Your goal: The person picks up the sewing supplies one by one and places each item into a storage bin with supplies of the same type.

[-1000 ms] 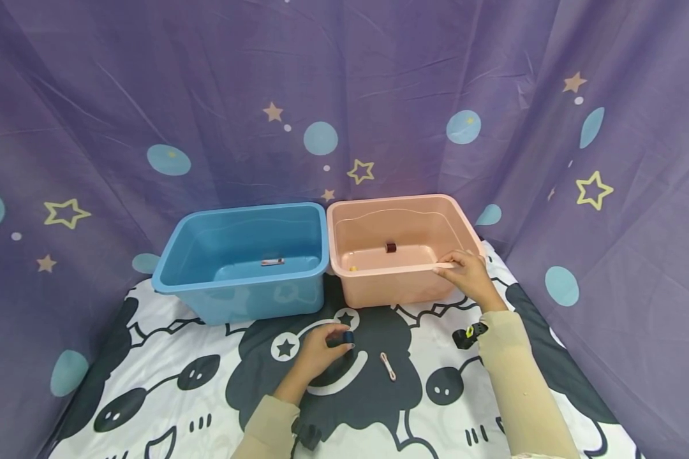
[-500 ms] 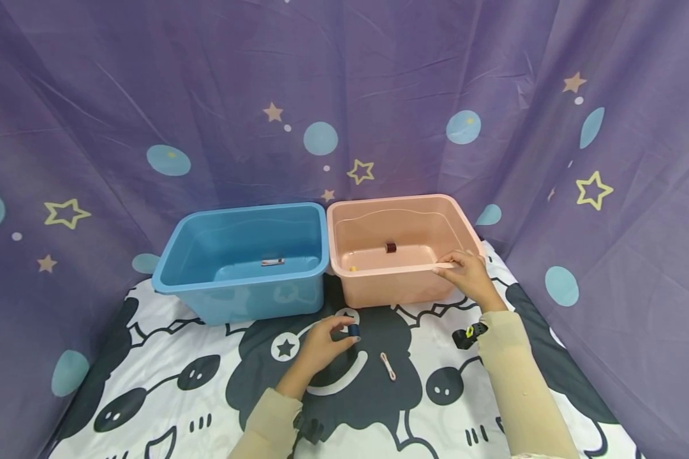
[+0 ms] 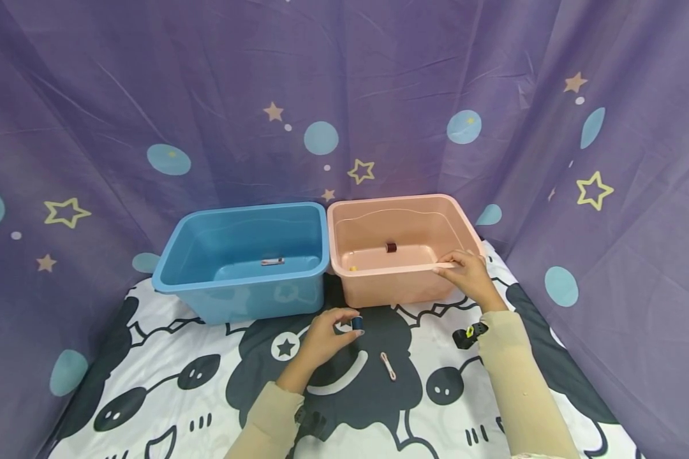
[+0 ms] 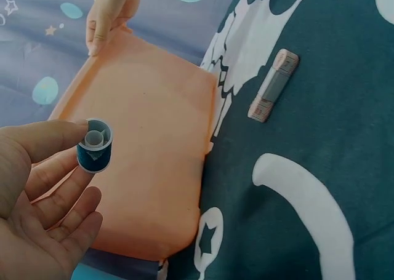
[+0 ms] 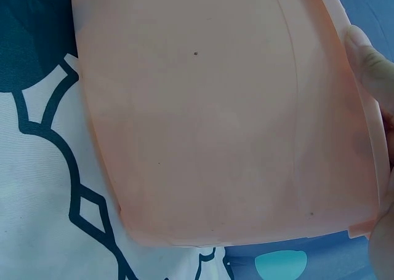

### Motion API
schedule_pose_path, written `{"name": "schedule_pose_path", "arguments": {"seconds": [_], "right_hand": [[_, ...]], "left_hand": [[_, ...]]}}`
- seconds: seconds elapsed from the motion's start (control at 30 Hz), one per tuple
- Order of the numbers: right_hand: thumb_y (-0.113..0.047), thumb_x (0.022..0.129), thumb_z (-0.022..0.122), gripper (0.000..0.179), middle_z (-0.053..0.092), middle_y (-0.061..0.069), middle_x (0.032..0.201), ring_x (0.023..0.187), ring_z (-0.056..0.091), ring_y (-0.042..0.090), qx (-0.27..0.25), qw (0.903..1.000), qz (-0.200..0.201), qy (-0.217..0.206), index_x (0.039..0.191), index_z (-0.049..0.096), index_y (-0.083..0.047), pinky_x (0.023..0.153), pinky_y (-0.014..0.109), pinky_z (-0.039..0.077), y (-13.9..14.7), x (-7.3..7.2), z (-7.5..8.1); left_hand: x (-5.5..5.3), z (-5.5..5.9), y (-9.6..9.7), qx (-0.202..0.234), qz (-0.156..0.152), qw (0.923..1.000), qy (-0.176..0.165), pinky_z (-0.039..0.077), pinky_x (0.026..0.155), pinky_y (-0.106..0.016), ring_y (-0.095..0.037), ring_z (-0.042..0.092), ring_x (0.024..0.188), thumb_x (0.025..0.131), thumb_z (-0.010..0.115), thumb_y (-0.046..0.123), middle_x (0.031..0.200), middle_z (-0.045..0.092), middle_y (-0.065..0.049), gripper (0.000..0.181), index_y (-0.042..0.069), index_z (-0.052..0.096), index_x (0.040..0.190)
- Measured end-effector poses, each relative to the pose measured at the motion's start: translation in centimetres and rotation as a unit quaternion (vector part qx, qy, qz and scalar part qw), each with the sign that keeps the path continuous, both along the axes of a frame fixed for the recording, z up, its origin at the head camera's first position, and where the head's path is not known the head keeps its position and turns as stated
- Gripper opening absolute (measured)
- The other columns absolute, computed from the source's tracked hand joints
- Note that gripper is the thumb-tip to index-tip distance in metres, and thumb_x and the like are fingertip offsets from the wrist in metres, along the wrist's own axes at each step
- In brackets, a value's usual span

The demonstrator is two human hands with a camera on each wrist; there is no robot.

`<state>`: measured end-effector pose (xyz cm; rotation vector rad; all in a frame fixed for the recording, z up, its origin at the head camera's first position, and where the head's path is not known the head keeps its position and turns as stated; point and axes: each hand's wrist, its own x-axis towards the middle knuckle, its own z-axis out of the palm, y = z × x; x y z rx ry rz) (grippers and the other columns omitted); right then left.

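Note:
Between thumb and fingertips my left hand (image 3: 325,340) pinches a small spool of dark blue thread (image 4: 95,152), held above the cloth in front of the tubs. Its white hollow end shows in the left wrist view. My right hand (image 3: 467,275) grips the front rim of the pink tub (image 3: 402,290) near its right corner, thumb outside and fingers over the edge. Inside that tub lie a dark brown thread spool (image 3: 391,247) and a small yellow thing (image 3: 353,268). A folded measuring tape (image 4: 274,85) lies on the cloth, right of my left hand.
The blue tub (image 3: 238,299) stands left of the pink one, their rims side by side. A small pale strip (image 3: 272,261) with reddish ends lies inside it. Behind both hangs a purple curtain (image 3: 235,83). A black-and-white patterned cloth (image 3: 166,382) covers the surface.
My left hand has moved a little forward and to the right with the blue thread spool, closer to the pink tub. My right hand stays on the rim.

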<state>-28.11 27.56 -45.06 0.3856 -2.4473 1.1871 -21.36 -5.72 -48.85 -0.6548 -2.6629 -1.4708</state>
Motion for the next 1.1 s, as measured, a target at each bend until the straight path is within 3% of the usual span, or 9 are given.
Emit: {"name": "schedule_pose_path", "arguments": {"seconds": [0.17, 0.4, 0.63, 0.9, 1.1], "right_hand": [[-0.011, 0.075, 0.078, 0.013, 0.067, 0.010, 0.080, 0.083, 0.049, 0.022, -0.001, 1.0000, 0.000, 0.002, 0.082, 0.068, -0.005, 0.092, 0.044, 0.023, -0.1, 0.0, -0.1], [-0.011, 0.074, 0.079, 0.014, 0.068, 0.010, 0.082, 0.082, 0.050, 0.021, 0.014, 0.9998, -0.001, 0.013, 0.082, 0.069, -0.005, 0.085, 0.039, 0.027, -0.1, -0.1, -0.1], [-0.011, 0.075, 0.078, 0.014, 0.067, 0.010, 0.082, 0.083, 0.051, 0.022, 0.011, 0.9999, -0.001, 0.011, 0.083, 0.069, -0.005, 0.087, 0.039, 0.026, 0.0, 0.0, 0.1], [-0.011, 0.075, 0.078, 0.014, 0.067, 0.010, 0.082, 0.083, 0.051, 0.022, 0.009, 0.9999, -0.002, 0.006, 0.083, 0.069, -0.004, 0.086, 0.038, 0.027, -0.1, 0.1, 0.2], [-0.010, 0.074, 0.079, 0.014, 0.067, 0.011, 0.082, 0.083, 0.050, 0.022, 0.009, 0.9999, -0.002, 0.007, 0.082, 0.069, -0.004, 0.085, 0.037, 0.027, -0.1, 0.1, 0.3]], "left_hand": [[0.0, 0.7, 0.2, -0.006, -0.003, 1.0000, 0.005, 0.051, 0.083, -0.043, -0.029, 0.061, 0.098, 0.080, 0.074, 0.016, 0.106, 0.068, -0.005, 0.032, 0.007, 0.068, 0.110], [0.0, 1.7, 0.5, -0.003, -0.011, 0.9998, 0.015, 0.050, 0.086, -0.043, -0.022, 0.061, 0.100, 0.080, 0.075, 0.017, 0.108, 0.068, -0.004, 0.032, 0.008, 0.068, 0.110], [-0.3, 2.5, 0.9, 0.019, -0.018, 0.9991, 0.032, 0.050, 0.085, -0.042, -0.030, 0.061, 0.096, 0.079, 0.075, 0.015, 0.103, 0.068, -0.007, 0.032, 0.005, 0.068, 0.108], [-0.5, 3.6, 1.1, 0.041, -0.027, 0.9986, 0.018, 0.052, 0.084, -0.037, -0.027, 0.062, 0.094, 0.081, 0.073, 0.013, 0.107, 0.067, -0.009, 0.033, 0.002, 0.066, 0.111], [-0.8, 4.5, 1.2, 0.040, -0.020, 0.9990, 0.004, 0.053, 0.084, -0.039, -0.021, 0.060, 0.091, 0.081, 0.073, 0.012, 0.103, 0.065, -0.010, 0.035, 0.003, 0.065, 0.114]]}}
